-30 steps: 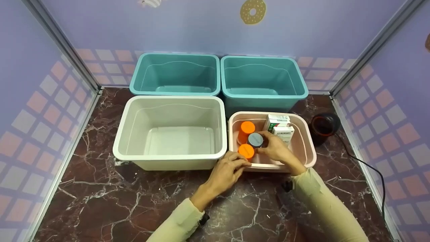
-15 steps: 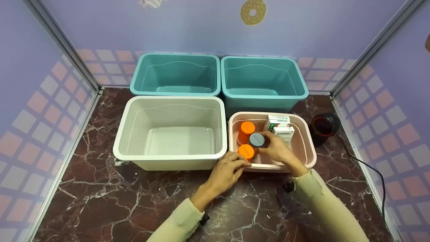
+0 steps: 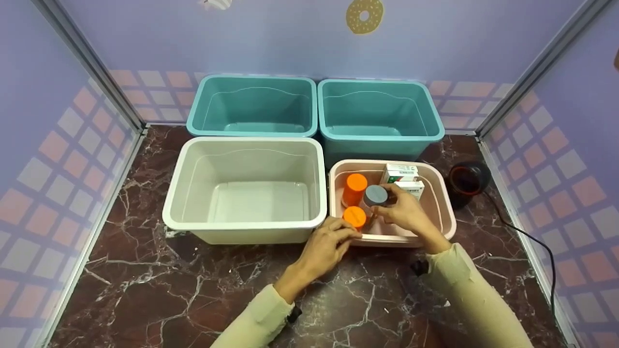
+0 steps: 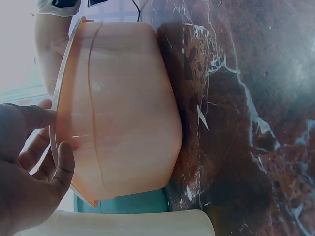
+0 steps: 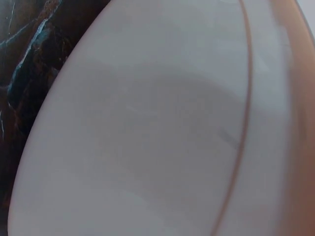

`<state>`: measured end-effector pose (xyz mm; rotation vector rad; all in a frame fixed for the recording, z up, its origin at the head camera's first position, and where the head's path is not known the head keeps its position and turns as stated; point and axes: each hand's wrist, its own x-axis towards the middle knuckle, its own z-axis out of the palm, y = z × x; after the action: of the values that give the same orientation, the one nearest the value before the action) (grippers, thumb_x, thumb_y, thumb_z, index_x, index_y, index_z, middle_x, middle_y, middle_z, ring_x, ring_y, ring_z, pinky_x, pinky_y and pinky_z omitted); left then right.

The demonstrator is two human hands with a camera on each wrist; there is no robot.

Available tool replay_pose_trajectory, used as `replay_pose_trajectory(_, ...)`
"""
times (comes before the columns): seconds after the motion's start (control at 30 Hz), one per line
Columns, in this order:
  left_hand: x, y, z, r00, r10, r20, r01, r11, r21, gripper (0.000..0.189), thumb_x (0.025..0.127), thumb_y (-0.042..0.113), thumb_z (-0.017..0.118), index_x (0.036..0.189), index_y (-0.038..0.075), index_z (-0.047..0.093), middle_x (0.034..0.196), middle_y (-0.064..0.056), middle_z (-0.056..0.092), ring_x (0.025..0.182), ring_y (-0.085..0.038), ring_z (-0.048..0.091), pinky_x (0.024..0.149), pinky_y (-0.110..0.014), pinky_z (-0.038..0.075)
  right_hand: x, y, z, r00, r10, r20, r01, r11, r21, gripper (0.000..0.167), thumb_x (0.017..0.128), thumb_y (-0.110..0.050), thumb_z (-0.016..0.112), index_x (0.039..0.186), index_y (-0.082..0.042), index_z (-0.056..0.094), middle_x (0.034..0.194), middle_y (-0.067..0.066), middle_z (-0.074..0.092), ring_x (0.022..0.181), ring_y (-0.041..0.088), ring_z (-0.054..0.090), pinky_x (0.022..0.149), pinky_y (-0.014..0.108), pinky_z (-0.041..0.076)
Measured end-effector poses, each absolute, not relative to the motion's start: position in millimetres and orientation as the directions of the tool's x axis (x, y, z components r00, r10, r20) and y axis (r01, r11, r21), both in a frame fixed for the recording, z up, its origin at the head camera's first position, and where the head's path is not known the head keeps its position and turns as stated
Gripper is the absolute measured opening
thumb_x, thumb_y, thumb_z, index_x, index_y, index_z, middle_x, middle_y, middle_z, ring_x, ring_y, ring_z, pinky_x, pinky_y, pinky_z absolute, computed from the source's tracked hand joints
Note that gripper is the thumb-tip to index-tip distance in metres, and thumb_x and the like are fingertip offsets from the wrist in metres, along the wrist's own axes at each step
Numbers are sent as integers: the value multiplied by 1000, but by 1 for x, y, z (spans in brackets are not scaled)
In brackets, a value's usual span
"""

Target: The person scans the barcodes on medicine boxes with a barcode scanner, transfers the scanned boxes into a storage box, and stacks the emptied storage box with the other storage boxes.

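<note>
In the head view my right hand (image 3: 406,212) reaches into the small pink bin (image 3: 442,210) and grips a grey-capped bottle (image 3: 375,195) between thumb and fingers. Two orange-capped bottles stand to its left, one farther back (image 3: 357,183) and one near the front wall (image 3: 354,217). My left hand (image 3: 325,247) holds the bin's front left rim, close beside the nearer orange cap. The left wrist view shows this hand (image 4: 34,172) with its digits on both sides of the rim. Only the bin's outer wall (image 5: 147,123) fills the right wrist view; the hand is hidden there.
Two white boxes, one behind (image 3: 401,170) and one in front (image 3: 411,187), stand right of the bottles. A large cream bin (image 3: 244,226) is to the left, with two teal bins (image 3: 251,134) (image 3: 382,138) behind. A black corded device (image 3: 466,181) sits at right.
The grey-capped bottle has moved right and slightly back in my right hand, away from the orange caps, and now overlaps the front white box's side. My left hand has stayed on the rim.
</note>
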<state>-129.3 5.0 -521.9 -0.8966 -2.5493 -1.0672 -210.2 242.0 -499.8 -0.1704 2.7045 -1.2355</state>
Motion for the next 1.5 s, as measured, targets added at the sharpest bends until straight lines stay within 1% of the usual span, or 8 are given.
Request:
replay_pose_trajectory(0.13,-129,5,-522,-784,447,431,621,543,566,19,91,12,70,106,21,77,110,5,69,109,-16,59,99,-29,50,-210,245,-497,-982,-170,-86,-46,648,-760,62,81,-19,80,136,-5,56,124,22,66,105,35,69,69,25,60)
replay_pose_trajectory(0.3,-129,5,-522,-788,447,424,616,541,574,18,91,12,70,105,20,78,110,5,70,108,-16,59,98,-30,50,-209,248,-493,-988,-155,-26,-87,677,-731,61,80,-22,82,133,-5,59,122,19,67,104,32,69,83,29,56)
replay_pose_trajectory(0.5,-129,4,-520,-791,450,414,611,554,566,19,91,11,70,105,20,77,109,6,70,109,-16,59,100,-30,50,-208,252,-489,-990,-139,14,-104,668,-737,58,79,-21,82,130,-4,61,119,19,68,102,33,69,85,34,56)
replay_pose_trajectory(0.67,-129,4,-521,-789,452,416,614,557,559,20,90,10,71,105,21,77,108,7,70,108,-15,59,99,-30,50,-207,256,-486,-993,-115,7,-82,666,-742,58,80,-21,82,130,-5,60,119,19,68,103,34,69,89,40,55)
replay_pose_trajectory(0.97,-130,5,-521,-788,446,425,616,543,571,18,91,12,70,104,21,77,110,6,70,109,-16,59,99,-30,50,-207,263,-475,-995,-95,37,-89,645,-759,57,81,-22,82,129,0,60,119,20,65,105,33,66,91,37,52)
replay_pose_trajectory(1.23,-130,5,-521,-783,445,435,622,543,563,18,90,11,71,103,21,78,110,6,70,109,-16,60,99,-30,50,-206,272,-468,-997,-77,28,-70,638,-767,57,84,-27,79,131,-4,59,122,18,66,106,34,66,94,42,51)
replay_pose_trajectory(1.3,-130,5,-521,-791,446,419,611,548,571,18,90,11,71,103,21,78,110,6,70,110,-16,59,100,-30,50,-206,273,-466,-997,-73,24,-66,643,-763,58,84,-28,79,132,-4,58,123,18,66,107,33,66,92,40,52)
replay_pose_trajectory(1.5,-129,5,-521,-798,444,408,602,552,577,17,92,13,69,104,21,77,110,6,70,109,-16,59,99,-29,50,-206,278,-462,-998,-35,50,-61,660,-749,56,82,-29,81,128,-5,61,121,16,68,103,31,68,78,19,50)
